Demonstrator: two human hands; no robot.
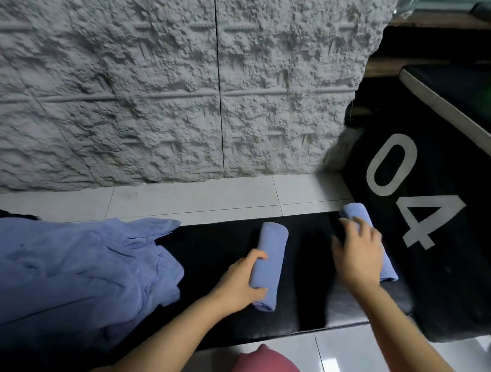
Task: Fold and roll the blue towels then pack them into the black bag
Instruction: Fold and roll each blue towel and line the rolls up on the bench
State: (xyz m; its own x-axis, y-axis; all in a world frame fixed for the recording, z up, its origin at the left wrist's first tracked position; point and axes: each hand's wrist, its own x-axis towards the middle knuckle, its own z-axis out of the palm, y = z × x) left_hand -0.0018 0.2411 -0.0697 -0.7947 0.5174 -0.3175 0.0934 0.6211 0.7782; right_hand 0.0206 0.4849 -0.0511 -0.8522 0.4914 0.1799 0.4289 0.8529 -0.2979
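Your left hand (239, 285) grips the rolled pale-blue cloth towel (273, 246) near its lower end, thumb on one side and fingers curled over the other. It lies on the black padded worktop (304, 278). Your right hand (356, 253) lies over a second rolled blue towel (354, 210), at the worktop's right end, just beside the big black fabric-sided block marked with a white "04" (452, 261). That hand is blurred, so I cannot tell whether it has closed on the roll.

You seem to be at the point of gathering finished rolls for packing. Take each roll around its middle, not its end, and press the loose flap against the body so it does not unwind when lifted. Lift them level.

I cannot tell whether the "04" block is the bag. No opening or contents show on it, so find the mouth before you carry anything. The heap of crumpled blue towels (64, 265) on the left has yet to be folded.
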